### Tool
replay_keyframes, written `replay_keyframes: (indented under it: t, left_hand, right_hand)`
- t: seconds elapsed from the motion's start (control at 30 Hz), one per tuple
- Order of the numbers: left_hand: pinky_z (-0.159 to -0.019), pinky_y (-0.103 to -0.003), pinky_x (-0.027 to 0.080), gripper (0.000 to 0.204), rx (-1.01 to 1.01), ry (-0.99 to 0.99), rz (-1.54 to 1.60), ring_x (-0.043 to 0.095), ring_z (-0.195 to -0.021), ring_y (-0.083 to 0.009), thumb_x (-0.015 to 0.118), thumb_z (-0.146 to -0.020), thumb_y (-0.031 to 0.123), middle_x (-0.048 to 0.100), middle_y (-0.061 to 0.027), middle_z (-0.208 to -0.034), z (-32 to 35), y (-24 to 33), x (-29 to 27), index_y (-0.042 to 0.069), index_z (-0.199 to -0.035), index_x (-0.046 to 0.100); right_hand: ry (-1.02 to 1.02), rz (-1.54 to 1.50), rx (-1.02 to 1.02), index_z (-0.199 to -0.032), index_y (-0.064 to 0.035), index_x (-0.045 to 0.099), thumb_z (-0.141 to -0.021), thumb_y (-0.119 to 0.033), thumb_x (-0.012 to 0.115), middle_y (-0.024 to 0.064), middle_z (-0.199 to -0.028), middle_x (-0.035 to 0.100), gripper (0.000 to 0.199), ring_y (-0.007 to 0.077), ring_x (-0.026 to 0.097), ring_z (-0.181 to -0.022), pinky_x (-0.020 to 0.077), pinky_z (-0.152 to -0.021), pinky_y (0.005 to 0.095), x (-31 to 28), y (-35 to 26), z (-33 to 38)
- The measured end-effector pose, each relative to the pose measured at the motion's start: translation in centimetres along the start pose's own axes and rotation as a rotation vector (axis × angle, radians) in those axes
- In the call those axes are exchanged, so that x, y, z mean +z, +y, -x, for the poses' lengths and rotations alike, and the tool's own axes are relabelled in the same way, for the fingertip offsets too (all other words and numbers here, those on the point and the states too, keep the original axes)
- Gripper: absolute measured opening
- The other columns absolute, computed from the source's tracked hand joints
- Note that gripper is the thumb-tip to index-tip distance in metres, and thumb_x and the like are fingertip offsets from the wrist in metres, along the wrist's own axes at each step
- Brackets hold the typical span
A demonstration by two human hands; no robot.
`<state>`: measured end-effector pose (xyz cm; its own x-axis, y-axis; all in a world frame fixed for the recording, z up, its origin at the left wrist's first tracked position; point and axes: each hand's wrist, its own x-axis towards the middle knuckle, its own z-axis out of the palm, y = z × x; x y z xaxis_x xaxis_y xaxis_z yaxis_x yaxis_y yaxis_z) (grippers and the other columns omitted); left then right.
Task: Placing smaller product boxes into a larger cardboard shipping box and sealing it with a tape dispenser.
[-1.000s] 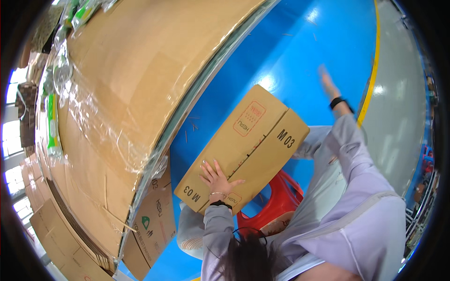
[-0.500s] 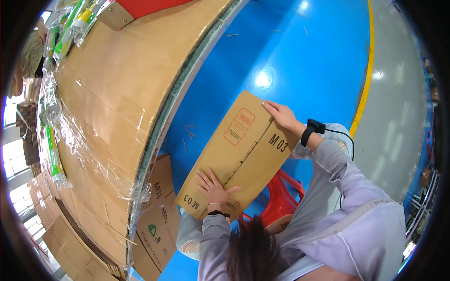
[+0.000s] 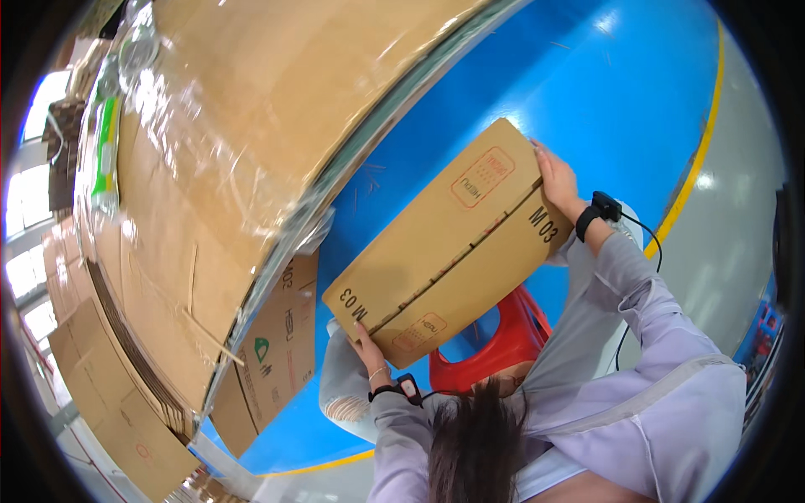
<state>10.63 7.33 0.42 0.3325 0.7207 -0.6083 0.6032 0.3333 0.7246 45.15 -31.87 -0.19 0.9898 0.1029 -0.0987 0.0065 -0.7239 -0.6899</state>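
Note:
A brown cardboard box (image 3: 419, 268) rests across my lap, tilted so its far end points up and to the right. A dark seam runs lengthwise over its top, with red and black printing on the flaps. My left hand (image 3: 371, 352) grips the near left end; its thumb shows at the edge while the other fingers are hidden by the box. At the far right end, my right hand (image 3: 558, 178) is wrapped over the edge, the fingertips partly out of sight.
Left of me stands a table covered with brown cardboard (image 3: 243, 109) and clear plastic film. A flat printed carton (image 3: 272, 352) leans below it. More cardboard stacks (image 3: 126, 402) are at lower left. A red stool (image 3: 495, 344) is under me, on a blue floor (image 3: 570, 92).
My left hand has slid from the box's top to its near end. The box has moved right in view, as the view has turned. My right hand still holds the far end.

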Motion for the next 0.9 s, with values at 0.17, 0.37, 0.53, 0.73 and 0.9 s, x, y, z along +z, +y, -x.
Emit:
replay_keyframes:
  t: [0.17, 0.37, 0.53, 0.73, 0.9]
  left_hand:
    - [-0.103, -0.034, 0.035, 0.062, -0.065, 0.061, 0.345, 0.042, -0.127, -0.0233, 0.058, -0.096, 0.02, 0.04, -0.0132, -0.143, 1.7, 0.8, 3.3, 0.008, -0.148, 0.028]
    - [-0.103, -0.032, 0.035, 0.052, 0.094, 0.092, 0.276, 0.045, -0.123, -0.0221, 0.053, -0.097, 0.013, 0.043, -0.0107, -0.141, -0.2, -1.0, 1.9, 0.007, -0.144, 0.034]
    - [-0.095, -0.033, 0.042, 0.043, 0.249, 0.397, -0.018, 0.056, -0.109, -0.0223, 0.052, -0.098, 0.027, 0.057, -0.0139, -0.127, 1.0, 0.1, 5.1, 0.002, -0.132, 0.048]
    - [-0.093, -0.037, 0.044, 0.048, 0.215, 0.536, -0.148, 0.058, -0.11, -0.0313, 0.05, -0.097, 0.037, 0.059, -0.0181, -0.125, 1.3, 0.8, 6.0, 0.003, -0.13, 0.049]
    - [-0.096, -0.037, 0.043, 0.052, 0.191, 0.272, -0.227, 0.057, -0.112, -0.0294, 0.047, -0.098, 0.04, 0.057, -0.0181, -0.128, 1.3, 0.5, 3.9, 0.002, -0.134, 0.046]
  right_hand:
    - [-0.005, 0.252, 0.174, -0.128, -0.0173, 0.057, -0.099, -0.046, 0.02, 0.022, -0.106, 0.064, 0.054, 0.0428, 0.059, -0.097, 0.0454, -0.085, 0.0489, -0.7, 2.6, -0.2]
    - [0.066, 0.187, 0.194, -0.122, -0.0129, 0.062, -0.099, -0.047, 0.028, 0.0249, -0.102, 0.065, 0.054, 0.043, 0.06, -0.096, 0.0457, -0.084, 0.0479, 0.6, 2.0, -0.5]
    - [0.114, 0.16, 0.194, -0.122, -0.0129, 0.062, -0.099, -0.046, 0.029, 0.0225, -0.103, 0.066, 0.052, 0.0415, 0.06, -0.098, 0.0463, -0.085, 0.0455, 0.3, 1.4, -0.1]
    - [0.158, 0.151, 0.141, -0.121, -0.0113, 0.062, -0.1, -0.042, 0.03, 0.0199, -0.104, 0.067, 0.05, 0.04, 0.061, -0.097, 0.0473, -0.083, 0.044, 0.2, 0.6, 0.1]
    - [0.198, 0.184, 0.144, -0.117, -0.0086, 0.064, -0.1, -0.041, 0.032, 0.0203, -0.101, 0.067, 0.049, 0.0402, 0.062, -0.094, 0.0481, -0.08, 0.0428, -0.1, 2.4, -0.1]
